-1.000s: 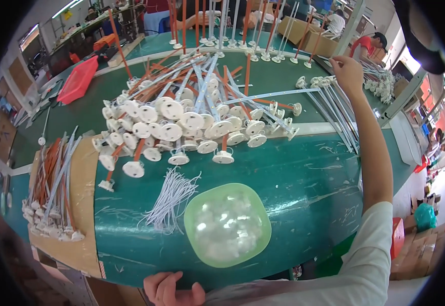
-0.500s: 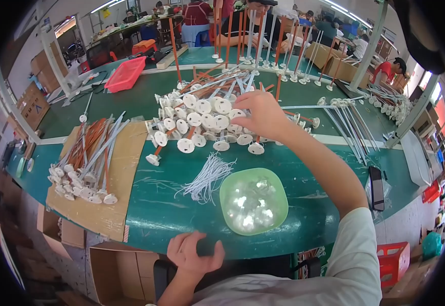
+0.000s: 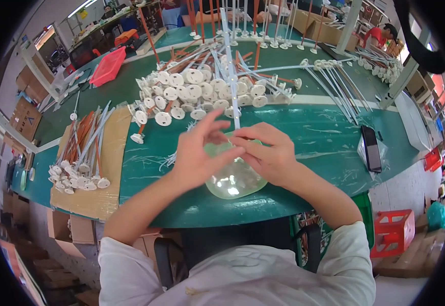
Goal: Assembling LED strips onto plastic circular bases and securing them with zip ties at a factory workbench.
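My right hand point(image 3: 271, 153) is closed round the lower end of a long pale strip with small dots point(image 3: 231, 66), which points away from me across the table. Its near end is hidden in the fingers. My left hand point(image 3: 197, 148) is beside it, thumb and fingers apart, holding nothing that I can see. Below both hands sits a light green bowl point(image 3: 217, 189) of clear, shiny small pieces. A bundle of thin white ties point(image 3: 168, 161) shows partly behind my left hand. Beyond lies a heap of sticks with white round bases point(image 3: 194, 77).
Brown and grey sticks with white bases point(image 3: 82, 173) lie on cardboard point(image 3: 111, 168) at the left. A red tray point(image 3: 108, 66) stands farther back. Rods stand upright along the far side. At the right are loose grey sticks point(image 3: 334, 92) and a phone point(image 3: 370, 148).
My right hand has come back from the heap with the dotted strip, to above the bowl. My left hand has risen from the table's near edge to beside it. The view has shifted.
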Action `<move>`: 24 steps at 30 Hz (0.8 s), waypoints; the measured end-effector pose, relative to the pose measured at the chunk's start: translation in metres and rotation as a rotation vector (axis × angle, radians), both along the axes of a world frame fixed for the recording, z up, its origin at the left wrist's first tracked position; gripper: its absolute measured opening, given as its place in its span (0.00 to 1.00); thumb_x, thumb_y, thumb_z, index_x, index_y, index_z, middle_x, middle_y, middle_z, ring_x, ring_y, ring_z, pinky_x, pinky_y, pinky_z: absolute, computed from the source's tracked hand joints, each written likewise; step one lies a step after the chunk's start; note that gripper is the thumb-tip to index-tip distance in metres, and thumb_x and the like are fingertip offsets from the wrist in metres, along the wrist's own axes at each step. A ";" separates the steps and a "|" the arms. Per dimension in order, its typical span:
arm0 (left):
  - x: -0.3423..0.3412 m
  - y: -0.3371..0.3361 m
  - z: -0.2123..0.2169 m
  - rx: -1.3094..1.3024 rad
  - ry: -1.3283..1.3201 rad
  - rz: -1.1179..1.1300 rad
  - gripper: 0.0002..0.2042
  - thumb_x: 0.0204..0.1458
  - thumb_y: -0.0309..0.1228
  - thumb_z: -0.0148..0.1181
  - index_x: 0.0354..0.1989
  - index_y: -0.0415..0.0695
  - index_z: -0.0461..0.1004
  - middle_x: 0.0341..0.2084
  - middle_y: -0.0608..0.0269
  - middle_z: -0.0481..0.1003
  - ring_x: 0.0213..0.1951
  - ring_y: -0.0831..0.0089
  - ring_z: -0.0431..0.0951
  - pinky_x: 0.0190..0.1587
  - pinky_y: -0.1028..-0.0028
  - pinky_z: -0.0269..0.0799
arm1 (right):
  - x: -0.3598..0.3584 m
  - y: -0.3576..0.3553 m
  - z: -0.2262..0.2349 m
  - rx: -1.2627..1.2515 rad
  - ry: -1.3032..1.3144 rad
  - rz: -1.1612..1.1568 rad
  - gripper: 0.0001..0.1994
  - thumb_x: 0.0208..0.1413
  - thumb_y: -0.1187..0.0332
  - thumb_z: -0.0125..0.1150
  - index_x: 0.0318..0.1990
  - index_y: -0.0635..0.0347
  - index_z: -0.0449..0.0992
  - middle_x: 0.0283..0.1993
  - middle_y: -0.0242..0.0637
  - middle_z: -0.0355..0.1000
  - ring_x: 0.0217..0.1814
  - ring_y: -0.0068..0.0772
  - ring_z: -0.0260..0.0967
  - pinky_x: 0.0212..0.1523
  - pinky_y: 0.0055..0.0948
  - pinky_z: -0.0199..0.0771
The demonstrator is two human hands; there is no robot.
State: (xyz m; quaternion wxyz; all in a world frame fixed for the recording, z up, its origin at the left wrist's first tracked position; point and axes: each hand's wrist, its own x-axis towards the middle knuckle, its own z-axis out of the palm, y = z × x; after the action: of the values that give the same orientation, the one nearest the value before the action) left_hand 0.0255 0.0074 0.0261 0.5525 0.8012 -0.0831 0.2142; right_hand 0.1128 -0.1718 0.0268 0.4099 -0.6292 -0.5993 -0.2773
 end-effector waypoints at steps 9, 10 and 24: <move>-0.008 0.000 -0.021 -0.301 0.146 -0.297 0.32 0.47 0.17 0.68 0.63 0.34 0.64 0.53 0.49 0.74 0.51 0.68 0.77 0.57 0.67 0.72 | 0.007 -0.006 -0.009 0.071 -0.127 0.102 0.13 0.35 0.80 0.69 0.34 0.68 0.80 0.38 0.43 0.77 0.36 0.42 0.77 0.34 0.31 0.81; -0.009 -0.002 -0.022 -0.334 0.111 -0.332 0.30 0.47 0.18 0.68 0.62 0.35 0.66 0.50 0.52 0.75 0.49 0.71 0.77 0.55 0.68 0.73 | 0.007 -0.007 -0.009 0.059 -0.111 0.117 0.13 0.35 0.80 0.69 0.34 0.68 0.80 0.38 0.43 0.77 0.36 0.42 0.77 0.34 0.31 0.81; -0.016 0.008 -0.025 -0.324 -0.058 -0.429 0.28 0.47 0.17 0.68 0.59 0.37 0.70 0.45 0.57 0.78 0.45 0.73 0.79 0.50 0.70 0.76 | -0.002 -0.007 -0.012 0.096 -0.195 0.132 0.14 0.35 0.79 0.72 0.35 0.66 0.79 0.39 0.41 0.76 0.33 0.42 0.75 0.29 0.30 0.77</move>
State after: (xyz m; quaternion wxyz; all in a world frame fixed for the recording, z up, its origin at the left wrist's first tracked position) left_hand 0.0093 0.0151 0.0012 0.7038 0.6598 -0.2314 0.1257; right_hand 0.1104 -0.1791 0.0152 0.3966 -0.5381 -0.6625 -0.3379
